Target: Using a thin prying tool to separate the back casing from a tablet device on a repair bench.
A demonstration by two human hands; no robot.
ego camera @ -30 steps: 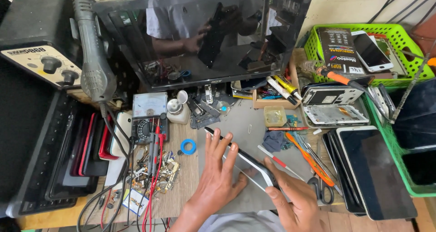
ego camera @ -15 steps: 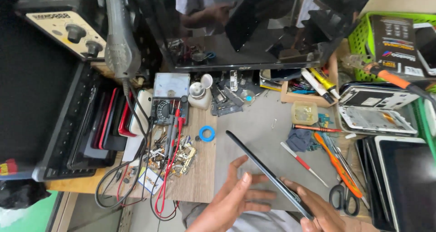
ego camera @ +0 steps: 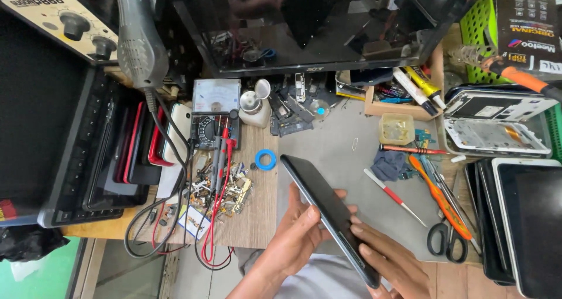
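A dark monitor (ego camera: pixel 304 24) leans at the back of the crowded bench (ego camera: pixel 257 217), out of the way of the grey mat (ego camera: pixel 351 176) kept as the working patch. A green basket (ego camera: pixel 477 30) at the far right holds boxed parts, and 2 dark tablets (ego camera: pixel 521 217) lie stacked at the right edge. Over the near part of the mat, both hands hold a black phone (ego camera: pixel 328 214) tilted on edge, its thin side toward the camera. The left hand (ego camera: pixel 301 234) cups it from behind, fingers spread for support; the right hand (ego camera: pixel 389 264) pinches its lower end, thumb on the edge. A meter (ego camera: pixel 215 114), scissors (ego camera: pixel 442 234) and a blue tape ring (ego camera: pixel 265 159) lie within reach.
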